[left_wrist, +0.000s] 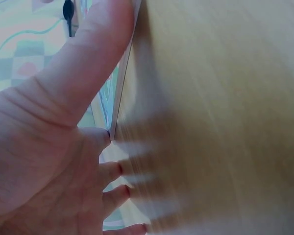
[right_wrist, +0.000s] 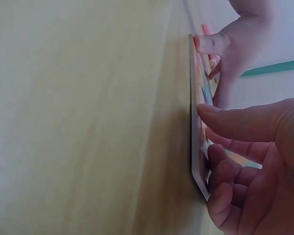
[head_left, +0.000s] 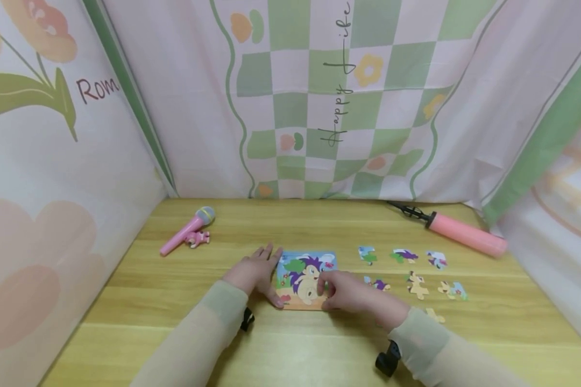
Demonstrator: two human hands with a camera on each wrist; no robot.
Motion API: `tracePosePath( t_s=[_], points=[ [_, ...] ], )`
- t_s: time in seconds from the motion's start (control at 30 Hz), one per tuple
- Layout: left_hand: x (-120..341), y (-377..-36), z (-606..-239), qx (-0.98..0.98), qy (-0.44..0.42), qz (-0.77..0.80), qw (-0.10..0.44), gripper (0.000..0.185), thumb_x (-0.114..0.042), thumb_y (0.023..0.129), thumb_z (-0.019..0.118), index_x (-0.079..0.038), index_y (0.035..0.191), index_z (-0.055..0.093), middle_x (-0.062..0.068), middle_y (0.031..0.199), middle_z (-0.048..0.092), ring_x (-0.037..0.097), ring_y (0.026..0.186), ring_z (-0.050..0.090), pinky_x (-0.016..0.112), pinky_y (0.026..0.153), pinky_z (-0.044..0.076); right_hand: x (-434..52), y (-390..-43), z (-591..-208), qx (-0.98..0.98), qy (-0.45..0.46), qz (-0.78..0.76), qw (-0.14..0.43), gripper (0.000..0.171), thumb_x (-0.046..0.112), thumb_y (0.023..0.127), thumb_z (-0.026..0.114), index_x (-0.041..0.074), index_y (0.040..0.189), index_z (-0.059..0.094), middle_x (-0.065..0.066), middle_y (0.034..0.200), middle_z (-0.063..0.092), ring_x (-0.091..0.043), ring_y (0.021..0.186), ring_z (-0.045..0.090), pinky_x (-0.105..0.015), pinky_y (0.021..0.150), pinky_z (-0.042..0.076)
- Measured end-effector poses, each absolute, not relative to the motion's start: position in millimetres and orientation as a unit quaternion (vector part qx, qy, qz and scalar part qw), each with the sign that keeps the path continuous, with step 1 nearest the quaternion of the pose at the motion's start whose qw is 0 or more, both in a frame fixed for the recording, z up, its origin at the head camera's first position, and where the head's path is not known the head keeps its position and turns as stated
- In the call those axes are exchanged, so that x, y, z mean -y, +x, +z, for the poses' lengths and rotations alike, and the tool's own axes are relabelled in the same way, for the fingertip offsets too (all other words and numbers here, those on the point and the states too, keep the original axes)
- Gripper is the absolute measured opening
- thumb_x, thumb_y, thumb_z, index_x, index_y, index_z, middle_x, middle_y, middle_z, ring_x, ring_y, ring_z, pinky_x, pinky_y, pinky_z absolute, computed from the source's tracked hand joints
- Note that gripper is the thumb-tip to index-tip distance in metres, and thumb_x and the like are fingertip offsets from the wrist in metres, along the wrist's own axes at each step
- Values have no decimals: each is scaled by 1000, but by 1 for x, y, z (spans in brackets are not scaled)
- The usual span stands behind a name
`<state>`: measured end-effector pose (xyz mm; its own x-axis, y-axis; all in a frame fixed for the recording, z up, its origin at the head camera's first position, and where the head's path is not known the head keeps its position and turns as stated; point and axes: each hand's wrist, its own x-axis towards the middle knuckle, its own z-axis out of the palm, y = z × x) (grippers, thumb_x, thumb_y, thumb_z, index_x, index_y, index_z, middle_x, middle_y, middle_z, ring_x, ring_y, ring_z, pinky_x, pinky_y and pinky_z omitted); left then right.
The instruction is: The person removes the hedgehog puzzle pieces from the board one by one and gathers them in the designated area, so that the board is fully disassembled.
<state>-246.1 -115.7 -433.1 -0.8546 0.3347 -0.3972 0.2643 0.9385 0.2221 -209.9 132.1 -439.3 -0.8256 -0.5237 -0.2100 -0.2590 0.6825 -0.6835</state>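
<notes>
A flat jigsaw board (head_left: 295,266) with a purple-haired cartoon character lies on the table. Along its left edge rests my left hand (head_left: 259,271), thumb at the near-left corner. Its spread fingers (left_wrist: 115,196) reach down to the tabletop in the left wrist view. Over the board's right part is my right hand (head_left: 344,290), with thumb and index fingertips right at the surface. The other fingers (right_wrist: 223,196) curl in beside the edge; I cannot tell whether a piece is pinched. Loose puzzle pieces (head_left: 418,285) lie to the right.
A pink toy microphone (head_left: 186,231) and a small pink figurine (head_left: 197,238) lie at the back left. At the back right is a pink hand pump (head_left: 467,234) with a black nozzle. Patterned curtains (head_left: 319,177) enclose the wooden table (head_left: 140,301).
</notes>
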Motion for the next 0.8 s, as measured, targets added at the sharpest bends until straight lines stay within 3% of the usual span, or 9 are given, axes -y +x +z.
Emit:
tracePosePath(
  t_s=[0.8],
  points=[
    [116, -246, -432, -958, 154, 86, 224, 139, -65, 54, 86, -20, 160, 7, 11, 165, 0, 34, 149, 3, 56, 116, 14, -123, -197, -437, -912, -188, -323, 168, 18, 3, 82, 79, 11, 87, 63, -1, 76, 55, -18, 70, 51, -34, 64, 46]
  ],
)
